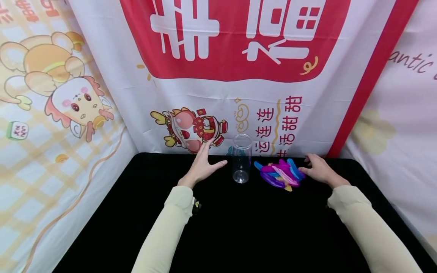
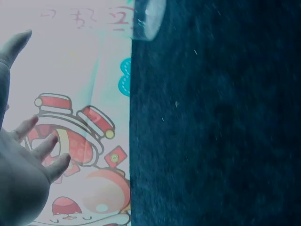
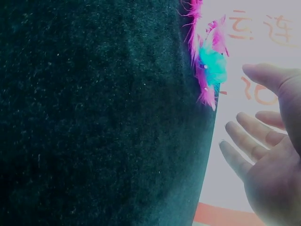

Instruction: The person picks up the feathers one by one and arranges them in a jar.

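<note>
A tall clear cylindrical cup (image 1: 241,159) stands upright near the back edge of the table. Just left of it is my left hand (image 1: 202,165), thumb spread toward the cup and nothing held. In the left wrist view the cup's base (image 2: 153,19) shows at the top, apart from the left hand (image 2: 28,174). Right of the cup lies a heap of feathers (image 1: 281,174) in purple, pink and blue. Beside the heap's right side is my right hand (image 1: 319,169), fingers loosely bent and holding nothing. The right wrist view shows feathers (image 3: 214,66) beyond the right hand's thumb (image 3: 268,77).
The black cloth-covered table (image 1: 246,227) reaches from the forearms to the back. Behind it hangs a white and red printed curtain (image 1: 218,91). Patterned cloths hang on the left (image 1: 41,151) and right sides.
</note>
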Action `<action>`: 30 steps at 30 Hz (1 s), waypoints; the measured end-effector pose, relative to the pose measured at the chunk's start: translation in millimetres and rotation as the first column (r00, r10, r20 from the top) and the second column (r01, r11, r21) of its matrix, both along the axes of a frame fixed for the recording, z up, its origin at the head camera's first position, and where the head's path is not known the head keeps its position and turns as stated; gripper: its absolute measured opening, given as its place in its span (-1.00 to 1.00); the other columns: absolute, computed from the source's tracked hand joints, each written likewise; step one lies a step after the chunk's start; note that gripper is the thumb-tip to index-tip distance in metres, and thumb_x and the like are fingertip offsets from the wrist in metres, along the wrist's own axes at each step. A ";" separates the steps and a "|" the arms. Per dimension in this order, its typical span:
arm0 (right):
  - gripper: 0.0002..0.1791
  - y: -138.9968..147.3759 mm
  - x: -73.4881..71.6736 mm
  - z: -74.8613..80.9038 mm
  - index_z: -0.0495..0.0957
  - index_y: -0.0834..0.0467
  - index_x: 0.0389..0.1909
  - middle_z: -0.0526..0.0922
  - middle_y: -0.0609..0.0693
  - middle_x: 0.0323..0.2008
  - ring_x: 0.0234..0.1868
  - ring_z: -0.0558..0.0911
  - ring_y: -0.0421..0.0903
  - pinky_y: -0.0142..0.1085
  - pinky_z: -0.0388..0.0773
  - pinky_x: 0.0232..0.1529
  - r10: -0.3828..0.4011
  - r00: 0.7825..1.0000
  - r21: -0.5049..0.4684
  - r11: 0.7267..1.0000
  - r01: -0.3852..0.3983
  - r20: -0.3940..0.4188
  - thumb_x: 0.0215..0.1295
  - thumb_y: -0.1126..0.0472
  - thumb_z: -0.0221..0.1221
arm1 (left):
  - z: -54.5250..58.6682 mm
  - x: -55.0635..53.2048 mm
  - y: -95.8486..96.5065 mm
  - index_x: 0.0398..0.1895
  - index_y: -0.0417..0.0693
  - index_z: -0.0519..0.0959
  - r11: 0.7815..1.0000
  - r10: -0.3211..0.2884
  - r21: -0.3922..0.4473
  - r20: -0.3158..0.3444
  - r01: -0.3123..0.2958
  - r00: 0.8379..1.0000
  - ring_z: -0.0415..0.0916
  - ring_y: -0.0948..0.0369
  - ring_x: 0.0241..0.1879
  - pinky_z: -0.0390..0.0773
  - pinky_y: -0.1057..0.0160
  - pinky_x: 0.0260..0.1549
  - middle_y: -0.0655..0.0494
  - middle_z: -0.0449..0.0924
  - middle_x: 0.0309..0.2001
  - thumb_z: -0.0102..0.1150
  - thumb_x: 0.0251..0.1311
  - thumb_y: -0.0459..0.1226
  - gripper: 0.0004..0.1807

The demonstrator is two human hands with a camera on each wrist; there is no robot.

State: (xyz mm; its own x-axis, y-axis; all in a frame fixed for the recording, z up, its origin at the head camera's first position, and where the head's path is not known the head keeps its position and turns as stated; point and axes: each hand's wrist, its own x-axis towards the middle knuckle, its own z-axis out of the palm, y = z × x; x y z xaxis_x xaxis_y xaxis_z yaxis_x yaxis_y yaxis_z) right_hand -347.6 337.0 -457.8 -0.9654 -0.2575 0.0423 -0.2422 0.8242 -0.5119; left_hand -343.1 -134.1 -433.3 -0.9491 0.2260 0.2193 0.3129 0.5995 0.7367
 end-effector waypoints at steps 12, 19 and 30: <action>-0.40 -2.4 -11.5 -6.2 0.42 0.53 0.21 0.57 0.45 0.09 0.07 0.60 0.34 0.23 0.55 0.12 0.002 1.000 -0.033 0.999 -0.001 0.025 0.38 0.15 0.29 | 7.7 4.4 9.1 0.55 0.52 0.12 0.985 -0.077 0.156 0.023 0.073 0.997 0.28 0.02 0.40 0.34 -0.20 0.35 0.17 0.28 0.43 0.41 0.22 0.12 -0.10; -0.45 -4.1 -18.4 -13.3 0.46 0.53 0.17 0.63 0.42 0.03 0.05 0.63 0.29 0.19 0.57 0.12 -0.021 0.998 -0.071 0.997 0.025 0.064 0.40 0.15 0.27 | 6.3 7.3 18.0 0.55 0.43 0.16 0.970 -0.102 0.226 0.040 0.090 0.994 0.33 0.00 0.40 0.37 -0.22 0.34 0.06 0.30 0.45 0.41 0.19 0.17 -0.09; -0.47 -6.1 -27.9 -13.4 0.51 0.51 0.14 0.69 0.32 -0.06 -0.02 0.66 0.19 0.09 0.61 0.05 -0.045 0.993 -0.087 0.995 0.054 0.110 0.37 0.16 0.30 | 7.3 10.4 38.7 0.54 0.42 0.14 0.950 -0.122 0.295 0.044 0.104 0.992 0.34 -0.03 0.40 0.44 -0.17 0.29 0.02 0.29 0.47 0.43 0.18 0.14 -0.08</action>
